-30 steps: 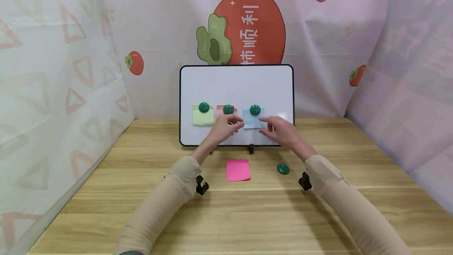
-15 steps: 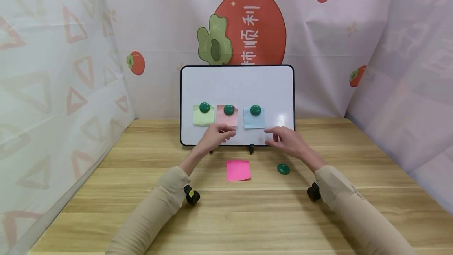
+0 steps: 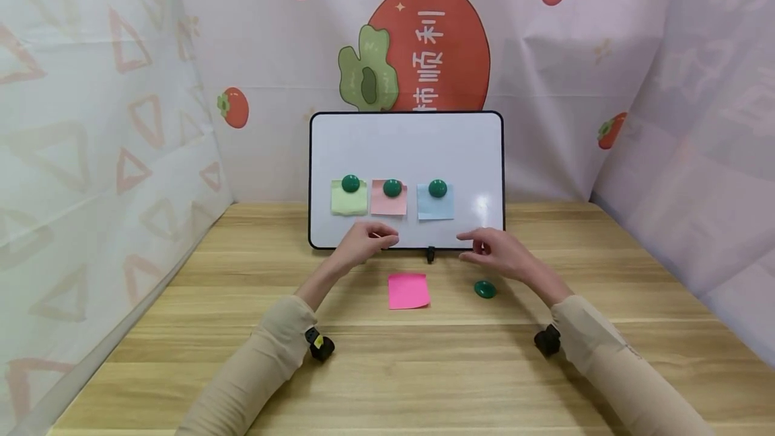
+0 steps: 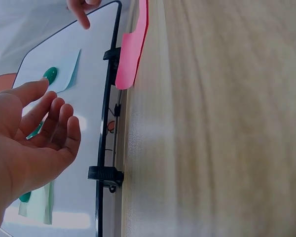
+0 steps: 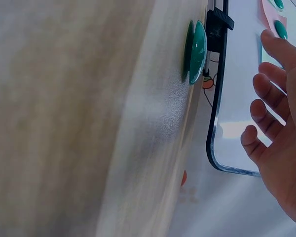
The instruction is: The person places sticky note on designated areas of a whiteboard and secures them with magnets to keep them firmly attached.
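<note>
Both hands hover in front of a small whiteboard (image 3: 406, 147), neither holding anything. The left hand (image 3: 366, 242) has loosely bent fingers and is below the pink note (image 3: 389, 205). The right hand (image 3: 499, 251), thumb and index finger apart, is above a loose green magnet (image 3: 485, 288) on the table. A bright pink sticky note (image 3: 408, 291) lies flat on the table between the hands. On the board, a yellow-green note (image 3: 349, 202), the pink note and a light blue note (image 3: 435, 206) each sit under a round green magnet (image 3: 438, 188).
The board leans upright at the back of the wooden table (image 3: 387, 369), on black feet (image 3: 430, 254). A patterned cloth (image 3: 260, 39) hangs behind and along both sides. Black wrist cameras (image 3: 321, 347) are worn on both wrists.
Both hands have drawn back from the board, down and apart towards the table. The light blue note and its magnet stay on the board.
</note>
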`<action>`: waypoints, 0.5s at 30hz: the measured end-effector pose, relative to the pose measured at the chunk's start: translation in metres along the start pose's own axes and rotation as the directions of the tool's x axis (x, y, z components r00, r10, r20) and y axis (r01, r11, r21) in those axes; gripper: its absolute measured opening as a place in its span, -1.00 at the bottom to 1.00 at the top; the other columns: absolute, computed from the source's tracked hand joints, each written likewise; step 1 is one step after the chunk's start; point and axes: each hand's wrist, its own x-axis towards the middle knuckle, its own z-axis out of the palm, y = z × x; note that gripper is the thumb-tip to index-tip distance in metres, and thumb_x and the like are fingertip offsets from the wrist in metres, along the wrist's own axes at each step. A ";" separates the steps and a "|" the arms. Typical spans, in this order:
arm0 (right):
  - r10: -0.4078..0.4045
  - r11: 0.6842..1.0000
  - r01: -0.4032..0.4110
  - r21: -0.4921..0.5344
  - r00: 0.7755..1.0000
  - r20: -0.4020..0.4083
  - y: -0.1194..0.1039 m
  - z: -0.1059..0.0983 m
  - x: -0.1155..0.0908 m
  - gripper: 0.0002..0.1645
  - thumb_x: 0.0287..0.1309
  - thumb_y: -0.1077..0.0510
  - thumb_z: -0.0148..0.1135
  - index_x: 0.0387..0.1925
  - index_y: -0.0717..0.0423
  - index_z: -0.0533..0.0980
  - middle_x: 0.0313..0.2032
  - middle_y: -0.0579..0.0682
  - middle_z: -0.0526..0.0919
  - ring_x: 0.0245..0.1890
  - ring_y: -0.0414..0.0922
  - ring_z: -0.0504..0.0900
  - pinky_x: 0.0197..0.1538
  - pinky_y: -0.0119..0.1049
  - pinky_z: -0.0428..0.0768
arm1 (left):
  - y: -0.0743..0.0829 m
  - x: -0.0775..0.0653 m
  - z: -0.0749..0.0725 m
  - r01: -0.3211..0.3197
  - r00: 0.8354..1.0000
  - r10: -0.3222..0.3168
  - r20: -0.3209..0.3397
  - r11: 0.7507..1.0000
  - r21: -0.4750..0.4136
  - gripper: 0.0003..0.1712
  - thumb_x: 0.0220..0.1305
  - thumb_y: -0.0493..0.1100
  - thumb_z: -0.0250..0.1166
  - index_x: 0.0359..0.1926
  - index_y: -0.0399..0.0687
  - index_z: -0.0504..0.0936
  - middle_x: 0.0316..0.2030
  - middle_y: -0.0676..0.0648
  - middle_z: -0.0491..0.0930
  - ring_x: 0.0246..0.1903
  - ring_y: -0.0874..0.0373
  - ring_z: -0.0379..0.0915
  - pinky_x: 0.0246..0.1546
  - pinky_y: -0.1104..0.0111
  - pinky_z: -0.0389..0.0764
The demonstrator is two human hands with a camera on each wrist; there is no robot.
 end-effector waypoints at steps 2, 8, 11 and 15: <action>0.008 1.000 -0.008 0.014 1.000 0.018 0.001 0.000 -0.003 -0.41 0.21 -0.06 0.36 0.20 0.14 0.55 -0.43 -0.15 0.54 -0.42 -0.21 0.42 -0.33 -0.38 0.46 | -0.001 -0.001 0.000 -0.002 1.000 0.002 0.004 1.000 0.012 -0.67 0.33 0.03 0.32 -0.01 -0.05 0.72 -0.17 -0.04 0.69 -0.07 -0.11 0.55 -0.12 0.18 0.60; 0.027 0.997 -0.033 0.071 0.997 0.076 0.002 -0.002 -0.013 -0.39 0.23 -0.09 0.34 0.21 0.13 0.53 -0.41 -0.14 0.52 -0.41 -0.19 0.43 -0.35 -0.40 0.44 | -0.004 -0.007 -0.001 0.002 1.000 -0.003 0.029 1.000 0.029 -0.63 0.32 0.00 0.32 0.02 -0.12 0.70 -0.16 -0.08 0.70 -0.12 -0.04 0.56 -0.06 0.12 0.62; 0.033 0.993 -0.044 0.108 0.994 0.105 0.001 -0.003 -0.019 -0.40 0.24 -0.09 0.34 0.21 0.13 0.53 -0.40 -0.13 0.50 -0.39 -0.18 0.42 -0.35 -0.40 0.43 | -0.006 -0.010 0.000 0.021 0.999 -0.021 0.031 1.000 0.023 -0.63 0.32 0.00 0.32 0.03 -0.12 0.70 -0.13 -0.11 0.70 -0.14 -0.03 0.57 -0.07 0.12 0.61; 0.048 0.989 -0.067 0.132 0.988 0.145 0.002 -0.004 -0.027 -0.41 0.24 -0.07 0.33 0.21 0.15 0.53 -0.39 -0.12 0.49 -0.37 -0.16 0.42 -0.36 -0.39 0.42 | -0.010 -0.013 0.001 0.067 0.997 -0.067 0.047 0.998 0.002 -0.63 0.32 -0.01 0.33 0.03 -0.11 0.70 -0.12 -0.08 0.70 -0.14 0.02 0.57 -0.10 0.21 0.60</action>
